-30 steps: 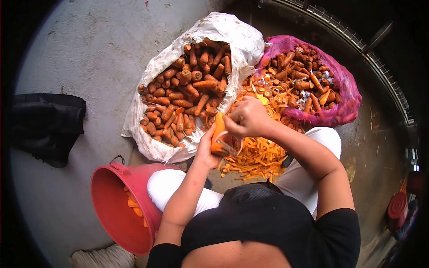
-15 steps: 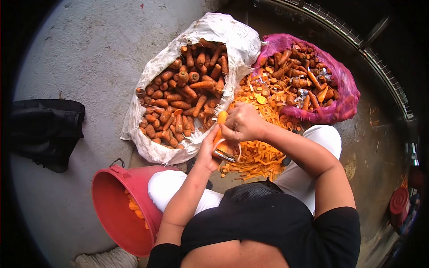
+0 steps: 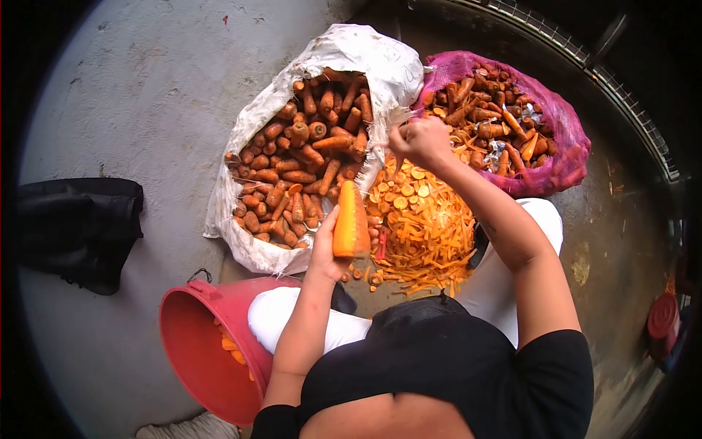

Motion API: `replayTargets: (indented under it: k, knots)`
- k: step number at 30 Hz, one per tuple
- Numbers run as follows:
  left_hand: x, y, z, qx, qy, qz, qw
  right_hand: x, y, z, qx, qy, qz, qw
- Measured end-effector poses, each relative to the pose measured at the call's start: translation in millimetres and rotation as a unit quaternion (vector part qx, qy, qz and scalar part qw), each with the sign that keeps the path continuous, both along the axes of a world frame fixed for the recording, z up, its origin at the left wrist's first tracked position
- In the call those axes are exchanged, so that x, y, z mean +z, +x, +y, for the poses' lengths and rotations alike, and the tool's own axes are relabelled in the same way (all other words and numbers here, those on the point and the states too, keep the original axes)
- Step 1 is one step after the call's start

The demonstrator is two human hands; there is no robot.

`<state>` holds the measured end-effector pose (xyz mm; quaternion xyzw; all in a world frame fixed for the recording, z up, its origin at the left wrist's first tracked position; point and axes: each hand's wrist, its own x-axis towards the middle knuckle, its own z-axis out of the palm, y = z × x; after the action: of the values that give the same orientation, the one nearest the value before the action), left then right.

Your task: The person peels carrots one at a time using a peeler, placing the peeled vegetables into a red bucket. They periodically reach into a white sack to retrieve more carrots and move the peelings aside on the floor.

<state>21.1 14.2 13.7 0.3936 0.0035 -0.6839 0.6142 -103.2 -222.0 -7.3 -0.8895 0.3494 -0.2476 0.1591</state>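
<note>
My left hand (image 3: 327, 247) grips a thick carrot (image 3: 352, 223), its narrow end pointing away from me. Most of its visible side is bright orange, with browner skin along the right edge and the near end. Up and to the right, apart from the carrot, my right hand (image 3: 423, 140) is closed in a fist. The peeler it held a moment ago is only a faint blur at its fingers. Beneath and to the right of the carrot spreads a heap of orange peelings and cut carrot ends (image 3: 431, 234).
An open white sack (image 3: 252, 245) of unpeeled carrots lies ahead. To its right is a purple mesh sack (image 3: 567, 150) with carrots and scraps. A tipped red bucket (image 3: 194, 344) at my left holds peeled carrots. Black cloth (image 3: 80, 227) lies far left.
My right hand has moved up and away from the carrot. The carrot now shows much more of its length in my left hand. The peeler has left the carrot's near end.
</note>
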Motion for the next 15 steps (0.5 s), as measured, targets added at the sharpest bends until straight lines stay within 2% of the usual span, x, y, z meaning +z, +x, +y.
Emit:
replayTargets:
  k: [1, 2, 3, 5, 6, 10, 13, 15]
  knots:
    - [-1, 2, -3, 0.012, 0.004, 0.0, 1.0, 5, 3, 10, 0.028, 0.064, -0.006, 0.998]
    - [-4, 4, -5, 0.025, 0.021, 0.01, 0.999, 10, 2, 20, 0.083, 0.04, -0.042, 0.995]
    - [-5, 3, -7, 0.027, 0.025, 0.015, 0.999, 24, 0, 33, 0.102, 0.087, -0.059, 0.989]
    - [-10, 1, -8, 0.033, 0.035, 0.026, 0.999, 24, 4, 49, 0.185, 0.012, -0.172, 0.968]
    - [-14, 2, -7, 0.029, -0.009, 0.085, 0.996, 31, 1, 59, 0.209, 0.016, -0.167, 0.964]
    - [-14, -11, -14, 0.049, 0.097, 0.052, 0.993, 41, -5, 84, 0.289, -0.036, -0.173, 0.941]
    - [-19, -14, -11, -0.018, 0.061, 0.061, 0.996, 40, -7, 86, 0.301, -0.06, -0.163, 0.938]
    - [-17, -17, -12, -0.009, 0.054, 0.077, 0.996, 39, -7, 85, 0.307, -0.072, -0.16, 0.935]
